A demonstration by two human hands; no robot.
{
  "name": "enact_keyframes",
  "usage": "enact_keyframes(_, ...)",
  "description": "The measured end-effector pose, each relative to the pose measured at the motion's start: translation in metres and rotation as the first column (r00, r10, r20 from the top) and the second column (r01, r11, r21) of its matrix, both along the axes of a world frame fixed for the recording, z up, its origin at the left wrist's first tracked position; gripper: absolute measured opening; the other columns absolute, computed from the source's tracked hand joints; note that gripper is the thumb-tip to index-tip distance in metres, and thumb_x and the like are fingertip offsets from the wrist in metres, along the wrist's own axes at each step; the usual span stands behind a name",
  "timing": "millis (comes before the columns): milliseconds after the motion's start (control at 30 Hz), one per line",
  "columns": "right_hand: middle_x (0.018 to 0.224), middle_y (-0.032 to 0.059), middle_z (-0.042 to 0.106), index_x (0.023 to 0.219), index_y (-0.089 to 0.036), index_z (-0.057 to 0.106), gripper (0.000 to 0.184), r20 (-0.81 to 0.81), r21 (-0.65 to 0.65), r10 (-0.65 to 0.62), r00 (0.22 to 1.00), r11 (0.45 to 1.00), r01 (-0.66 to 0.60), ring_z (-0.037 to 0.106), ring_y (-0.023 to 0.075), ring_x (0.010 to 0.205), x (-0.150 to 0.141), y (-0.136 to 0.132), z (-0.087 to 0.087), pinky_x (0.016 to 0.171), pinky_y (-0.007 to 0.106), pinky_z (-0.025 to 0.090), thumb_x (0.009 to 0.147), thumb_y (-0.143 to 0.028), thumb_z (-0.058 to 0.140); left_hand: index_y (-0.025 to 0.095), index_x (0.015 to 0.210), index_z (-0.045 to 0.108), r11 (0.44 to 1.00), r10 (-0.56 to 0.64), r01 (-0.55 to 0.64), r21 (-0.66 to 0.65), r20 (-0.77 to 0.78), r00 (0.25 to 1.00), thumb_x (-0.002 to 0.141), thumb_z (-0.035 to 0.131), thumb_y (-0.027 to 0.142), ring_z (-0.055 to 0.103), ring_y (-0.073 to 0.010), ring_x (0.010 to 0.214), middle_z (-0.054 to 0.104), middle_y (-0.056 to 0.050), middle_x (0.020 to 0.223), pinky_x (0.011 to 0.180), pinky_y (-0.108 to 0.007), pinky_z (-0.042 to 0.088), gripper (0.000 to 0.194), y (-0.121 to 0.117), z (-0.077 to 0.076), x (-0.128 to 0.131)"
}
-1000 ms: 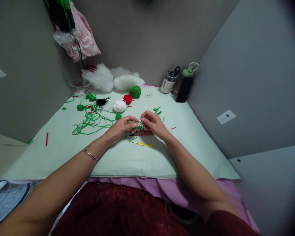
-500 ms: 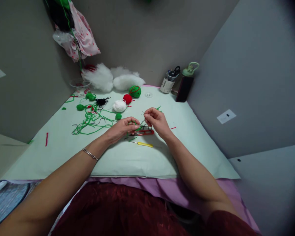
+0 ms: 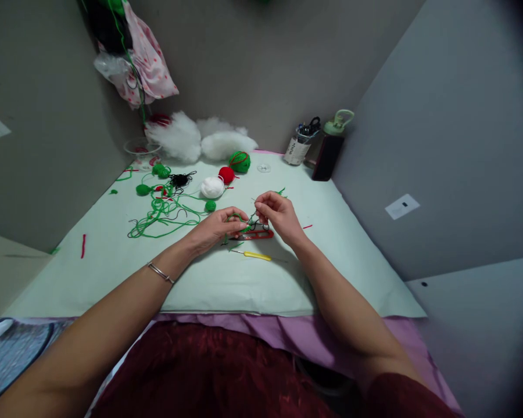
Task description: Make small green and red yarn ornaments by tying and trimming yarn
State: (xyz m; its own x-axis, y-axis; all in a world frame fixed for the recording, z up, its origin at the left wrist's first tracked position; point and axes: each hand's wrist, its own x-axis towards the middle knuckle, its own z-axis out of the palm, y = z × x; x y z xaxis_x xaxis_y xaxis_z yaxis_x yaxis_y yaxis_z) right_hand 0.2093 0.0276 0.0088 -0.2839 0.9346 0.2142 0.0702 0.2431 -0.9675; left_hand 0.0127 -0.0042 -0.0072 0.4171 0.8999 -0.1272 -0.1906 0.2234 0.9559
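My left hand is closed in a pinch on a small green crocheted piece in the middle of the pale green mat. My right hand is pinched shut just to its right, holding a thin needle with dark thread that runs down to the green piece. Red thread snips lie right under both hands. A yellow-handled crochet hook lies a little nearer to me.
Loose green yarn tangles at the left. White, red and green yarn balls sit further back, with white stuffing by the wall. A jar and a dark bottle stand at the back right.
My right hand drew away from the left, up and to the right, pulling the thread taut. It has hardly shifted in the last half second. The left hand stayed put.
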Motion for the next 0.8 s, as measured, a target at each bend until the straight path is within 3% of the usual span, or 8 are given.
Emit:
enact_keyframes(67,0.075,0.0005,0.062,0.084,-0.019,0.066,0.023,0.077,0.101,-0.074,0.994,0.993,0.066,0.053,0.0107,0.058,0.002,0.0,0.0,0.054,0.025,0.042,0.082,-0.042,0.071,0.018,0.094,0.067,0.999,0.033,-0.033,0.013,-0.005,0.999,0.069,0.083,0.03,0.055,-0.0109,0.068,0.062,0.002,0.078,0.07,-0.028,0.044,0.032,0.0,0.0,0.0)
enact_keyframes(200,0.089,0.0048,0.066,0.087,-0.019,0.074,0.018,0.161,0.356,-0.251,0.955,0.917,0.181,0.056,0.0142,0.075,0.005,0.0,0.0,0.069,0.028,0.045,0.087,-0.035,0.066,0.017,0.09,0.067,0.982,0.184,-0.185,0.038,0.012,0.983,0.064,0.084,0.028,0.055,-0.0109,0.07,0.063,0.001,0.081,0.071,-0.027,0.044,0.033,0.002,0.001,-0.001)
enact_keyframes(333,0.073,0.0012,0.064,0.091,-0.018,0.074,0.021,0.271,0.333,-0.174,0.947,0.94,0.077,0.048,0.0114,0.06,0.0,-0.008,-0.002,0.061,0.027,0.039,0.091,-0.035,0.063,0.017,0.088,0.064,0.949,0.313,-0.314,0.039,0.01,0.95,0.063,0.083,0.028,0.054,-0.0116,0.068,0.062,0.002,0.076,0.069,-0.027,0.043,0.034,0.004,0.002,-0.001)
enact_keyframes(433,0.058,-0.0034,0.054,0.091,-0.018,0.075,0.02,0.43,0.359,-0.14,0.892,0.933,-0.026,0.041,0.0094,0.053,-0.006,-0.015,0.0,0.058,0.025,0.033,0.092,-0.033,0.061,0.018,0.088,0.062,0.94,0.338,-0.338,0.05,0.004,0.941,0.063,0.083,0.028,0.055,-0.0119,0.068,0.062,0.002,0.074,0.068,-0.027,0.042,0.034,0.004,0.001,-0.001)
enact_keyframes(600,0.061,-0.0034,0.06,0.091,-0.02,0.074,0.016,0.56,0.382,-0.154,0.814,0.92,-0.089,0.043,0.0084,0.053,-0.011,-0.022,0.003,0.061,0.024,0.032,0.093,-0.027,0.06,0.018,0.087,0.061,0.935,0.344,-0.342,0.095,-0.006,0.939,0.064,0.081,0.029,0.055,-0.0124,0.069,0.063,0.002,0.073,0.068,-0.027,0.041,0.033,0.005,-0.003,-0.002)
enact_keyframes(800,0.061,-0.0032,0.061,0.091,-0.02,0.073,0.015,0.596,0.368,-0.156,0.788,0.925,-0.095,0.044,0.009,0.054,-0.012,-0.022,0.003,0.062,0.023,0.032,0.092,-0.024,0.059,0.018,0.086,0.06,0.934,0.345,-0.339,0.115,-0.029,0.938,0.065,0.08,0.029,0.055,-0.012,0.069,0.064,0.002,0.076,0.067,-0.027,0.04,0.031,0.006,-0.007,-0.002)
